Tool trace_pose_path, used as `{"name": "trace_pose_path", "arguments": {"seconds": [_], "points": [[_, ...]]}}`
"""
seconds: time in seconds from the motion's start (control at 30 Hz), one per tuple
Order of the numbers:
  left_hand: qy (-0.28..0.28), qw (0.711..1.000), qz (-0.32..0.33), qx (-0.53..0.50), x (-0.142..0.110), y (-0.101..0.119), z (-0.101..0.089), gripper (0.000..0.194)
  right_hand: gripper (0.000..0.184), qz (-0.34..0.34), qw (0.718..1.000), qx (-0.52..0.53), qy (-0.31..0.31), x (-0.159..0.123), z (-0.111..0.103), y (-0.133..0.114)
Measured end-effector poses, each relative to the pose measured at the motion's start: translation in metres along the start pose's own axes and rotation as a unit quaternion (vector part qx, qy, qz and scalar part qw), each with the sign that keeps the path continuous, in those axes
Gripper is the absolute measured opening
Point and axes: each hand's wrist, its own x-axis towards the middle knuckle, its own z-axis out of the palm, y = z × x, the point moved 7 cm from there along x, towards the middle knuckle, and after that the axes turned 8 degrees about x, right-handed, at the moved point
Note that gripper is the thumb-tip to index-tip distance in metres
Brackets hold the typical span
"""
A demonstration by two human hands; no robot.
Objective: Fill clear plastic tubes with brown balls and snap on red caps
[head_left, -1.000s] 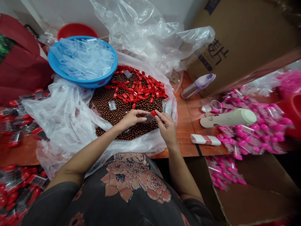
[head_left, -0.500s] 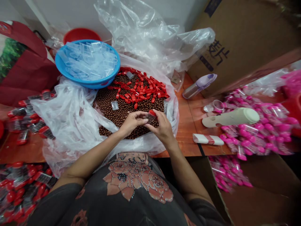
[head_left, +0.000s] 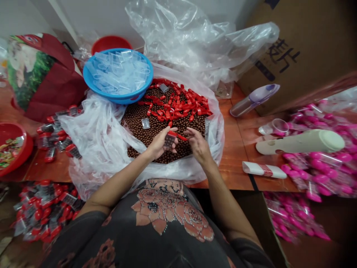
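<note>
My left hand [head_left: 159,144] grips a small clear plastic container [head_left: 169,140] filled with dark brown balls. From its top a slim red piece [head_left: 180,136] sticks out toward my right hand [head_left: 199,147]. That right hand has its fingers loosely apart beside the red tip; whether they touch it I cannot make out. Both hands are over a heap of brown balls [head_left: 136,131] inside a white plastic bag [head_left: 178,174]. Red spoon-shaped caps [head_left: 192,101] are strewn over the far part of the heap. A clear empty-looking case [head_left: 145,123] lies on the balls.
A blue basin [head_left: 118,97] of clear plastic cases stands behind at left. Filled red-capped containers [head_left: 52,134] are piled left, more below. At right lie a purple-lidded bottle [head_left: 252,98], a pale green tumbler [head_left: 298,142], a white packet [head_left: 263,169] and pink-capped packs [head_left: 326,167].
The view has shifted left. My right hand has come away from the container, which stays in my left hand. The red piece now shows stretched out between the hands.
</note>
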Motion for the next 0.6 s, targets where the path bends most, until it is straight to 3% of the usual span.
{"name": "trace_pose_path", "arguments": {"seconds": [0.07, 0.2, 0.33, 0.47, 0.6], "points": [[-0.012, 1.000, -0.004, 0.001, -0.004, 0.006, -0.004, 0.055, 0.038, 0.012, 0.996, -0.084, 0.022, 0.003, -0.008, 0.019], [-0.023, 0.999, -0.014, 0.024, -0.008, 0.006, -0.007, 0.061, 0.027, -0.020, 0.964, -0.251, -0.081, 0.006, 0.006, 0.035], [-0.027, 0.998, -0.014, 0.059, -0.010, 0.000, -0.005, 0.063, 0.025, -0.038, 0.936, -0.327, -0.121, 0.004, 0.015, 0.031], [-0.031, 0.994, 0.012, 0.105, -0.012, 0.000, -0.004, 0.062, 0.021, -0.012, 0.947, -0.299, -0.114, 0.005, 0.015, 0.030], [-0.023, 0.982, 0.045, 0.180, -0.014, 0.001, -0.004, 0.061, 0.021, 0.033, 0.993, -0.113, 0.034, 0.004, -0.002, 0.012]]}}
